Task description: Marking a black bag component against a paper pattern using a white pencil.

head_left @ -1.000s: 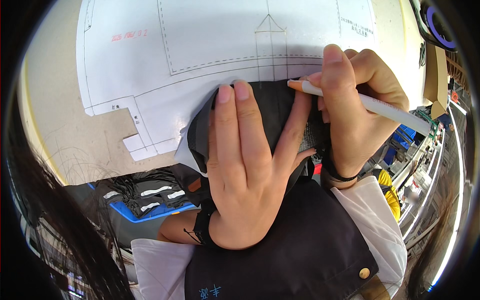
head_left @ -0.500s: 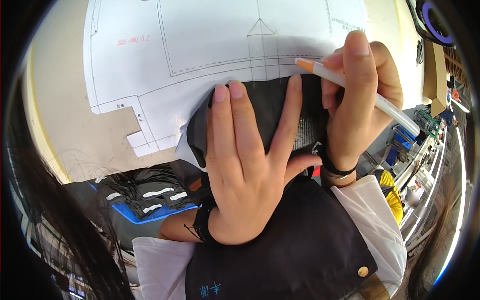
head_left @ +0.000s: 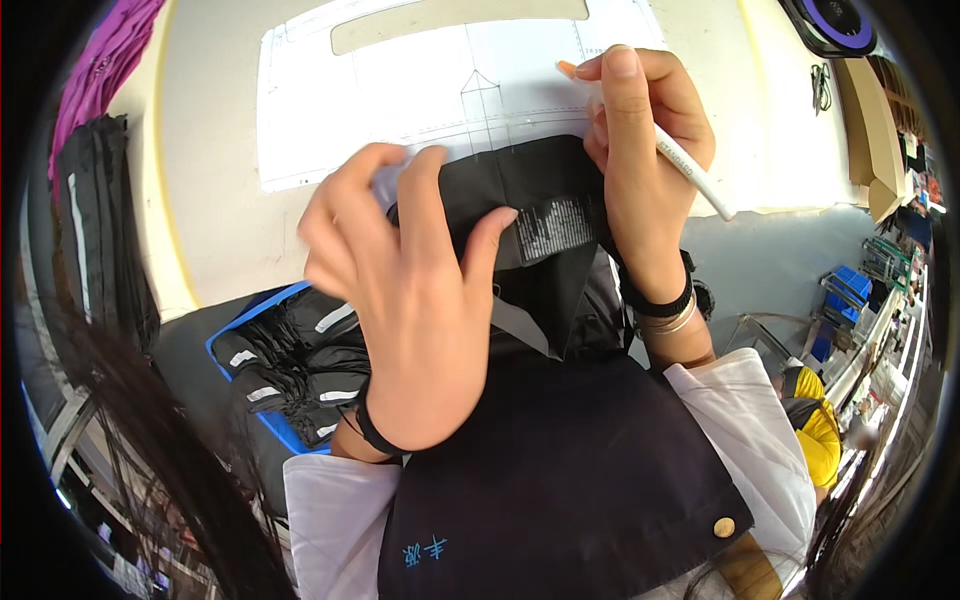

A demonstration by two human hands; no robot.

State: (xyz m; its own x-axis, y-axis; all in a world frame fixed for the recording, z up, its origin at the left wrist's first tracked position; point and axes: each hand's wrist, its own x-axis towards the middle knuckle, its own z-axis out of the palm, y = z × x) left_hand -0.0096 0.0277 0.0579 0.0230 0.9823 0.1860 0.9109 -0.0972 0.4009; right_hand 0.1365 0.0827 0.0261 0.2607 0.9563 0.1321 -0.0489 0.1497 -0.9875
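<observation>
The beige table (head_left: 215, 150) bears a white template (head_left: 350, 110).

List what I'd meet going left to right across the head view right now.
Purple cloth → left hand → black fabric piece → right hand gripping a white pen → dark coiled cord → brown cardboard.

There's a lane on the left, bare surface (head_left: 215, 170) beside the paper pattern (head_left: 380, 95); another opens right, short of the black cord (head_left: 820, 95) and cardboard (head_left: 868, 140). Near edge, jammed: left hand (head_left: 405, 275) and right hand (head_left: 650, 150) flank the black fabric (head_left: 510, 175), white pen (head_left: 692, 175) jutting rightward.
</observation>
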